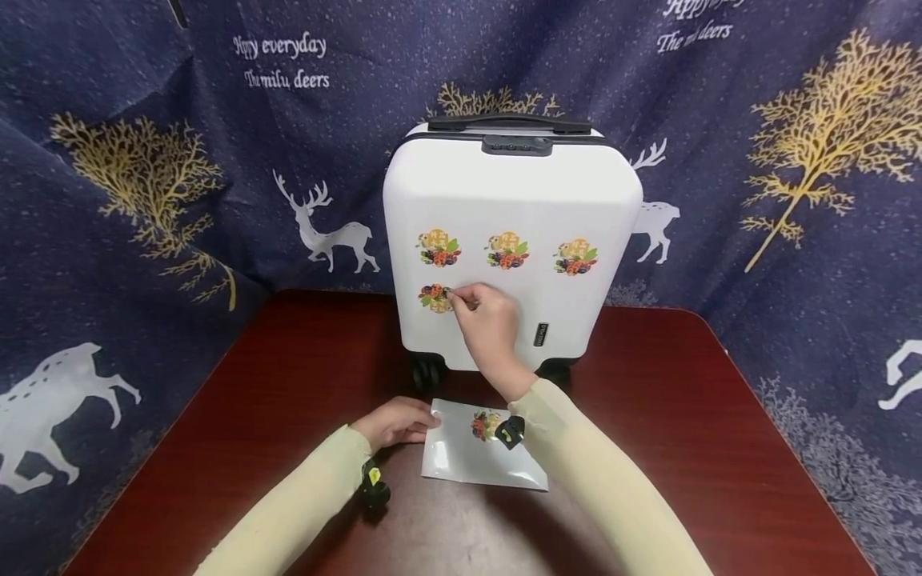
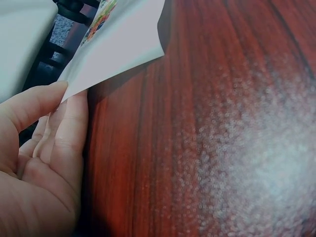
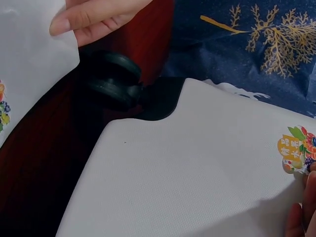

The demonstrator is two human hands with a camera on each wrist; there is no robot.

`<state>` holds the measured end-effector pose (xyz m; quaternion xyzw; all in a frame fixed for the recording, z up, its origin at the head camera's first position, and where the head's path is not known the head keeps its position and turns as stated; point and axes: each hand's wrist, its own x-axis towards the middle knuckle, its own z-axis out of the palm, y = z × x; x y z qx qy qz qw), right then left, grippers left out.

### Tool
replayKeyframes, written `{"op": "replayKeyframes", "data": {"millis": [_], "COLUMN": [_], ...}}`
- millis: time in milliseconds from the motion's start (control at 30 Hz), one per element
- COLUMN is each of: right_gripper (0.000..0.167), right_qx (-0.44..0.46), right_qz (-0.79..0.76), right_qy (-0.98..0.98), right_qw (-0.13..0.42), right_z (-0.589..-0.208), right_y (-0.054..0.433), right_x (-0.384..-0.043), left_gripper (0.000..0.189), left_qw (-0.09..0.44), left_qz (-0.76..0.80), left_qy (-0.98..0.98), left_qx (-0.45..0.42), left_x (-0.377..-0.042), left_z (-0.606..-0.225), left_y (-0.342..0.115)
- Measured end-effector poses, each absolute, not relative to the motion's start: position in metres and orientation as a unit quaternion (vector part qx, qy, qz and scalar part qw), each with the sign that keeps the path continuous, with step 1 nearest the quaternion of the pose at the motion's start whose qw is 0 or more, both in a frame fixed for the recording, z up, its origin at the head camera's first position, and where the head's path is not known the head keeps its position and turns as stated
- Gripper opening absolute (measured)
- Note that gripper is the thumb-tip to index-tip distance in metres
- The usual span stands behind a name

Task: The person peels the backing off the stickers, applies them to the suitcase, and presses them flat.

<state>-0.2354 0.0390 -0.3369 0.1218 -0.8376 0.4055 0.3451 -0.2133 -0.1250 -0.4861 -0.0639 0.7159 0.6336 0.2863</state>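
Note:
A white suitcase (image 1: 504, 188) stands upright, with three fruit stickers in a row across its front. Below the left one, a fruit sticker (image 1: 434, 298) lies against the shell, its fruit above its yellow label in the head view. My right hand (image 1: 491, 326) pinches that sticker's right edge with thumb and finger; the right wrist view shows fingers (image 3: 310, 197) at the sticker's rim. Lower down, my left hand (image 1: 398, 422) holds a pale sticker sheet (image 1: 464, 460) by its left edge, between thumb and fingers (image 2: 71, 118). One fruit sticker (image 1: 485, 425) shows on the sheet.
The suitcase's black wheels (image 1: 426, 370) rest on a dark red wooden table (image 1: 317, 360). A black handle (image 1: 507, 122) tops the suitcase, and a small black badge (image 1: 541, 334) sits low on its front. Behind hangs a blue cloth (image 1: 317, 120) printed with deer and trees.

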Motion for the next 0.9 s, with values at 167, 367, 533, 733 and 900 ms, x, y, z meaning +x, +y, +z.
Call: {"op": "replayKeyframes", "data": {"millis": [167, 367, 533, 733, 900], "right_gripper": [0.011, 0.01, 0.008, 0.007, 0.007], "right_qx": [0.137, 0.157, 0.162, 0.175, 0.187], "right_qz": [0.377, 0.313, 0.292, 0.289, 0.258], "right_qy": [-0.837, -0.845, -0.846, -0.838, -0.838], "right_qw": [0.372, 0.404, 0.417, 0.429, 0.443], "right_z": [-0.3392, -0.3387, -0.3396, -0.3414, -0.3409], "right_y": [0.0388, 0.0402, 0.0406, 0.0415, 0.0422], "right_x": [-0.2369, -0.2384, -0.2393, -0.2407, -0.2418], "left_gripper": [0.038, 0.039, 0.04, 0.043, 0.042], "left_qw": [0.291, 0.29, 0.29, 0.291, 0.291], "left_qz": [0.631, 0.632, 0.633, 0.624, 0.628], "left_qy": [0.716, 0.716, 0.716, 0.722, 0.719], "left_qx": [-0.063, -0.064, -0.061, -0.063, -0.066], "left_x": [-0.2141, -0.2159, -0.216, -0.2148, -0.2155], "left_z": [-0.4876, -0.4884, -0.4873, -0.4846, -0.484], "left_y": [-0.1258, -0.1254, -0.1247, -0.1239, -0.1252]}}
